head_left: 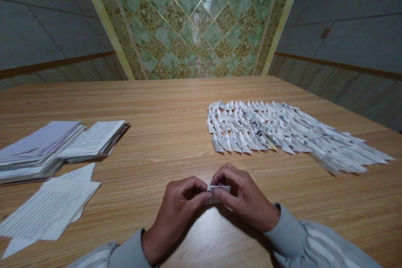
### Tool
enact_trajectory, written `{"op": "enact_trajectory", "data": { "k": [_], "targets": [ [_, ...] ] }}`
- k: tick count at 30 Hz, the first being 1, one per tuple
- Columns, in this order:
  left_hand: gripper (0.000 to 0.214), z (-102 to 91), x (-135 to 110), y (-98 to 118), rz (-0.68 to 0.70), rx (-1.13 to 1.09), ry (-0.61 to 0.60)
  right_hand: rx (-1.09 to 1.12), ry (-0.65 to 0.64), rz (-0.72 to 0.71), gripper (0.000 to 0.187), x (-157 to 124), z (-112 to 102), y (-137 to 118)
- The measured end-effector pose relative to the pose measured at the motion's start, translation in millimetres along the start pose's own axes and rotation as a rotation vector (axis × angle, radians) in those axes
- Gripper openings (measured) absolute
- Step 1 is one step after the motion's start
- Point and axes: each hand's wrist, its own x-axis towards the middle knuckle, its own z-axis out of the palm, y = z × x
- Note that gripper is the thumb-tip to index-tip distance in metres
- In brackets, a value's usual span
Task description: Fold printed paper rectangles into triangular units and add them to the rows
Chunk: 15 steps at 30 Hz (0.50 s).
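Between my two hands is a small piece of folded paper (216,197), pale with faint print, held just above the table near its front. My left hand (182,203) pinches its left end between thumb and fingers. On the right side, my right hand (240,194) grips the same paper, thumb in front and fingers behind. Both hands nearly meet at the middle, and they cover much of the fold. Farther back to the right stand many folded paper boats (241,127) in close rows, their points upward.
On the left lie a thick stack of paper (37,142), a smaller stack of printed sheets (97,138) and a few loose printed sheets (53,205). All rest on the wooden table (150,134). Behind it rises a tiled wall (194,21).
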Motion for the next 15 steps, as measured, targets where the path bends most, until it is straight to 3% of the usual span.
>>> {"op": "enact_trajectory", "data": {
  "k": [4, 9, 12, 15],
  "targets": [
    [0.015, -1.3, -1.4, 0.7, 0.112, 0.130, -0.024, -0.034, 0.013, -0.023, 0.011, 0.7, 1.4, 1.6],
    [0.015, -1.2, 0.8, 0.9, -0.007, 0.021, -0.047, 0.014, -0.017, 0.014, 0.012, 0.3, -0.5, 2.1],
    [0.015, -2.6, 2.5, 0.1, -0.027, -0.017, 0.007, 0.101, -0.061, 0.075, 0.002, -0.3, -3.4, 2.2],
    [0.013, -3.7, 3.4, -1.2, -0.003, -0.028, 0.091, 0.132, -0.007, 0.097, 0.008, -0.4, -5.1, 3.7]
  ]
}}
